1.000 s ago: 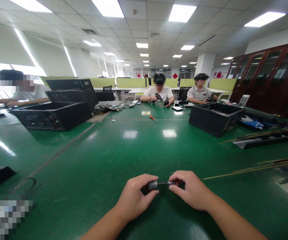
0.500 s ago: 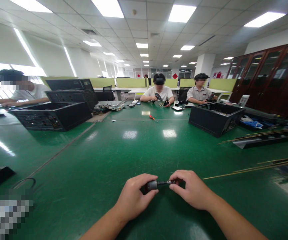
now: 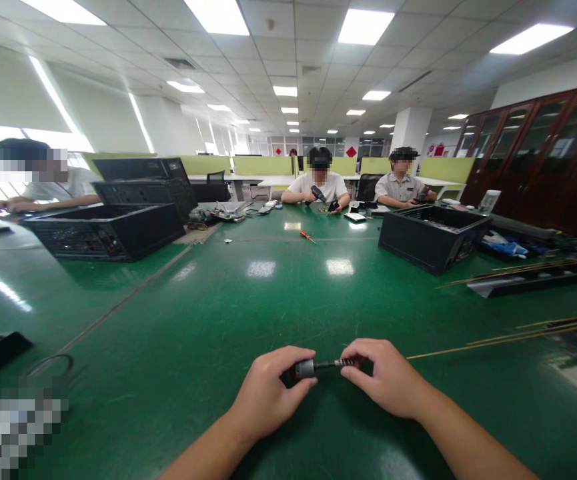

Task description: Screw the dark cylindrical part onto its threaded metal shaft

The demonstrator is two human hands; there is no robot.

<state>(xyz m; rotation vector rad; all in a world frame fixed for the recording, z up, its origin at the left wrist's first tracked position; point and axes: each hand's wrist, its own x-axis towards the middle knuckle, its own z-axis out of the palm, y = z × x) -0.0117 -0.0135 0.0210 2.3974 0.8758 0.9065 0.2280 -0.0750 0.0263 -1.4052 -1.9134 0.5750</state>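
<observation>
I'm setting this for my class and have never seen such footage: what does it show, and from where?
There is no robot: a person works with bare hands, seen by a camera on their head, looking forward and down. The left hand holds a grey cylinder; the right hand is at the end of its dark shaft, its grip hard to judge. On the green table are a screwdriver, black cases and thin rods. Other people sit around it.

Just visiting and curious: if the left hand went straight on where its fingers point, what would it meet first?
Likely the right hand, around the far end of the metal part that the left hand holds; depth is unclear.
</observation>
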